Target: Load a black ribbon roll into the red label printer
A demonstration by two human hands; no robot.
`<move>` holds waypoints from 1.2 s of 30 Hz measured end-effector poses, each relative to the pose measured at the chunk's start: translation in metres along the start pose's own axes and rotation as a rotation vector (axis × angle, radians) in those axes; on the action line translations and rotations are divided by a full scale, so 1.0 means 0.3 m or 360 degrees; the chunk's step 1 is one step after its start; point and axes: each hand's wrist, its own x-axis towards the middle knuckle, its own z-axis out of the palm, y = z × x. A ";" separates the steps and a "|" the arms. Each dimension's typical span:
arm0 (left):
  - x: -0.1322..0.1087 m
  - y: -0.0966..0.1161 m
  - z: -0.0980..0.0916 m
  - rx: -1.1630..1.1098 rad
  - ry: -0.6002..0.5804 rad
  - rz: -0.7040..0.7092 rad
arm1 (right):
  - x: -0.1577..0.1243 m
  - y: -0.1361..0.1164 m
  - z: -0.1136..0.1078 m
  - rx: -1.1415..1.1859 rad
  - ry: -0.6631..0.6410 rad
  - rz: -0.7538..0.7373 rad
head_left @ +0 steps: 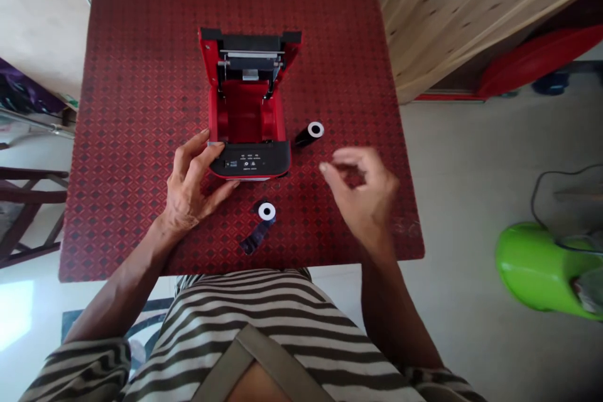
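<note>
A red and black label printer (249, 159) stands on the table with its lid (250, 53) raised, showing a red inner bay. My left hand (187, 185) grips the printer's front left corner, fingers on top and thumb along the front edge. To the right of the printer lies a black ribbon roll (308, 134) with a white core end. A second ribbon roll (266, 212) sits in front of the printer, a strip of dark film unrolled from it. Slightly blurred, my right hand (365, 191) hovers right of both rolls, thumb and forefinger apart, with nothing visible between them.
The red patterned table (141, 75) ends close to my body. Wood panelling (438, 0) rises beyond its back right corner. On the floor to the right lies a bright green bucket (537, 270) near a dark cable. A wooden chair (28, 213) stands at the left.
</note>
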 end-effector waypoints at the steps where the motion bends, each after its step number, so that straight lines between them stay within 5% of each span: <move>1: 0.001 0.001 0.000 0.0001 0.0005 -0.0001 | -0.034 -0.025 -0.015 0.0056 -0.0213 -0.0040; 3: 0.002 0.003 0.001 0.0000 0.0021 0.0002 | -0.093 -0.062 -0.013 0.0192 -0.0632 -0.0151; 5: 0.001 0.003 0.002 -0.0002 0.0025 -0.0005 | -0.132 -0.074 0.029 0.0275 -0.0835 -0.0250; 10: -0.006 0.001 0.005 0.0030 0.0001 -0.0048 | -0.147 -0.073 0.124 0.0384 -0.0848 -0.0364; 15: -0.011 0.008 0.006 0.0012 -0.0004 -0.0103 | -0.046 -0.184 -0.008 0.0299 -0.0871 -0.0507; 18: -0.012 0.013 0.007 -0.0029 -0.0004 -0.0116 | 0.080 -0.275 -0.051 -0.0018 -0.0688 -0.0732; 21: -0.012 0.015 0.009 -0.0093 0.0040 -0.0082 | 0.209 -0.321 0.017 -0.0301 -0.0583 -0.0970; 27: -0.016 0.015 0.010 -0.0127 -0.0004 -0.0081 | 0.327 -0.325 0.203 -0.0692 -0.0901 -0.1035; 36: -0.015 0.016 0.011 -0.0168 0.0006 -0.0071 | 0.389 -0.360 0.267 -0.1123 -0.1242 -0.0786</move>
